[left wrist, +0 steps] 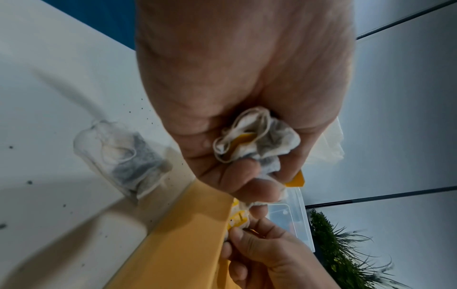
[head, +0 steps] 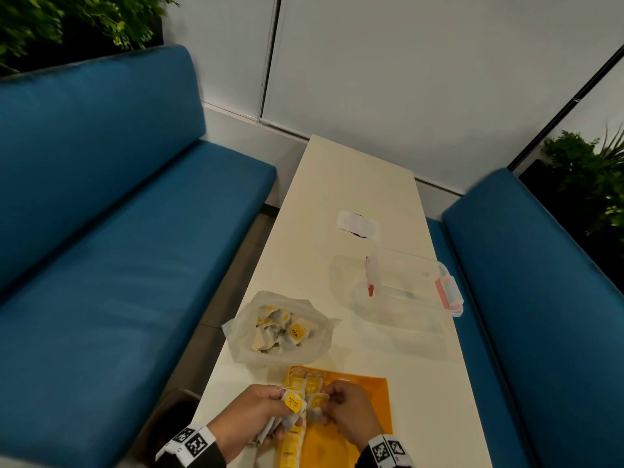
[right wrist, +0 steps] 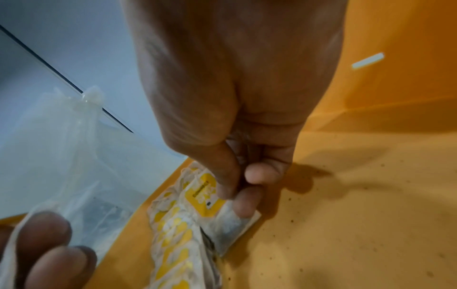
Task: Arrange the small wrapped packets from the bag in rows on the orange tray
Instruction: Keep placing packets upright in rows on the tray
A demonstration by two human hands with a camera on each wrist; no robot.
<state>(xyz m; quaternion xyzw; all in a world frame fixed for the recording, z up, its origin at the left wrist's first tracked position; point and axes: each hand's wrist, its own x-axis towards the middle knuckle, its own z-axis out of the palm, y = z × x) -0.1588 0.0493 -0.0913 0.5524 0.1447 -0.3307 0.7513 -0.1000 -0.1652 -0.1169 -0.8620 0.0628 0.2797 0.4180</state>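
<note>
The orange tray lies at the near end of the long white table, and everything else sits around it. A row of tea bags with yellow tags runs along the tray's left side, one packet after another. The left hand is over the tray's left edge. Its fingers are curled tight around a bunch of tea bags, with strings and a yellow tag poking out. The right hand is just beside it, over the middle of the tray. Its thumb and fingers pinch one tea bag by its yellow tag, and this packet touches the tray right next to the row. Behind the tray stands a clear plastic bag, open at the top and full of more tea bags. To the right of the bag and farther from the tray is a clear plastic box with a pink clip. Blue sofas stand on both sides of the table.
</note>
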